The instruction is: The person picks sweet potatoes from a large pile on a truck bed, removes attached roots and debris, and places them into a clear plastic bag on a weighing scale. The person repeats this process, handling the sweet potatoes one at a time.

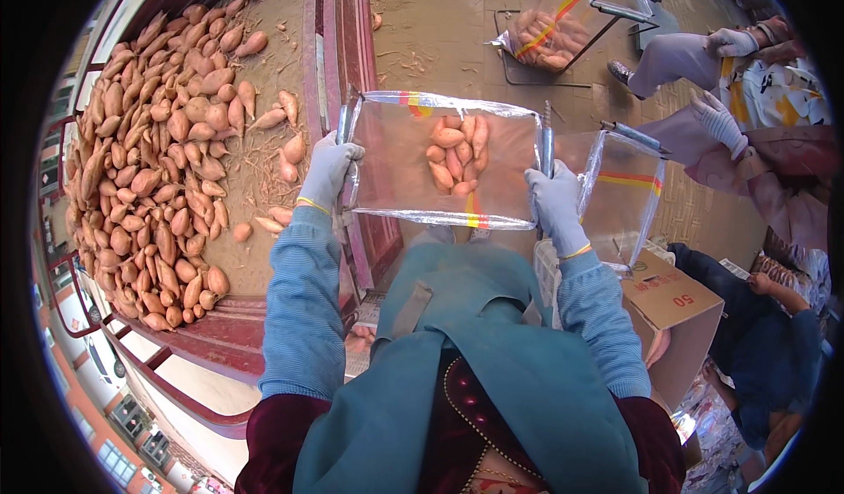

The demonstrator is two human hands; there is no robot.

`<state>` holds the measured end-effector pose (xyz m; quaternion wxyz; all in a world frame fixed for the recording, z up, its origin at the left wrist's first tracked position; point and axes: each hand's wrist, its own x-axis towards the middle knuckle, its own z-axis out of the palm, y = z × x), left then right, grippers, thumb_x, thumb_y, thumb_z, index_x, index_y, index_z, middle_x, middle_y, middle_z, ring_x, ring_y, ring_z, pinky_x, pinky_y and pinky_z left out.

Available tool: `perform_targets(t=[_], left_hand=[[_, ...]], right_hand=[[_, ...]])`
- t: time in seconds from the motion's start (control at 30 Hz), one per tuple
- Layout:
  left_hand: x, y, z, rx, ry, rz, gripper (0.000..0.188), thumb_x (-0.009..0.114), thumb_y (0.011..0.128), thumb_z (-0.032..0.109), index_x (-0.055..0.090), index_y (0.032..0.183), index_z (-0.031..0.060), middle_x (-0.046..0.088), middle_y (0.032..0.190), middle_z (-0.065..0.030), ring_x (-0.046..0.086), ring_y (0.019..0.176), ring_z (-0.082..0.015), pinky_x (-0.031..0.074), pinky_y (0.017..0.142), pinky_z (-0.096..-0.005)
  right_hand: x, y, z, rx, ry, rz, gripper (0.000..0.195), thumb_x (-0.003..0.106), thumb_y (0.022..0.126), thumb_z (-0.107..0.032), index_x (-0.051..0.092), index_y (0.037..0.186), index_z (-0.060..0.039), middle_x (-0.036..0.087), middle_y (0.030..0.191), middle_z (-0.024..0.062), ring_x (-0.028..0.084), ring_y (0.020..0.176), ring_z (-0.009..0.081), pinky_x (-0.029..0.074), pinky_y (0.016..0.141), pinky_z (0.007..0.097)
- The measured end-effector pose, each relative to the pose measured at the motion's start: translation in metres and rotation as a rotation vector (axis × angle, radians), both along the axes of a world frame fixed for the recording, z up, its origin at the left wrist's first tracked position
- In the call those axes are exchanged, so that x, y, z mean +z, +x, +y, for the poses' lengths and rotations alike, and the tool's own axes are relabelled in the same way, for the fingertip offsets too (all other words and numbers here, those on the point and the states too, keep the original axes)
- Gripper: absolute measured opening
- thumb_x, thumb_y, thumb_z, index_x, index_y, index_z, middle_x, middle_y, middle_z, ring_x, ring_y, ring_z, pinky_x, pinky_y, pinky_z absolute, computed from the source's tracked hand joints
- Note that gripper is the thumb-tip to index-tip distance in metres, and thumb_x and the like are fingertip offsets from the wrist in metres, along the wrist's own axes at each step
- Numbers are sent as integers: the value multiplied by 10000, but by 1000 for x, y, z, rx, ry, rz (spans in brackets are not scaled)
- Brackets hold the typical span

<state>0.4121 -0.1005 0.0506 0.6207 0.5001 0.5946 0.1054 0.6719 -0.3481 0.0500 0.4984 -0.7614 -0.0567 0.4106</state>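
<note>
Both of my hands wear grey knit gloves and hold the sides of an open clear plastic bag [389, 164] in front of my apron. My left hand [330, 167] grips its left edge at a metal bar [344, 125]. On the other side, my right hand [556, 200] closes around the right edge by a second metal bar [547, 144]. The bag's mouth is spread into a wide rectangle, with red and yellow stripes on the film. Several sweet potatoes [455, 154] lie deep inside it.
A heap of sweet potatoes [151, 191] fills the red-sided truck bed [264, 276] at left. Another open bag [620, 197] hangs at right, beside a cardboard box [672, 296]. Beyond stands a part-filled bag [547, 32]. People with gloved hands [719, 121] sit at right.
</note>
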Motion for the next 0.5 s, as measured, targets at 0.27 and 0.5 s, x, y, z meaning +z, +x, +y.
perform_targets(t=[0.27, 0.5], left_hand=[[-34, 10, 61, 43, -25, -106, 132, 606, 736, -7, 558, 828, 75, 544, 630, -4, 457, 440, -78, 356, 414, -236], [-58, 19, 102, 31, -77, -51, 128, 622, 765, 30, 600, 885, 69, 589, 665, -16, 473, 451, -69, 363, 406, -233]], right_hand=[[-16, 18, 66, 12, -34, -18, 106, 652, 839, -49, 549, 832, -71, 518, 603, -24, 475, 459, 69, 384, 423, 240], [-31, 27, 118, 34, -106, -45, 96, 612, 827, -30, 527, 860, -63, 505, 581, -13, 473, 443, 80, 379, 406, 251]])
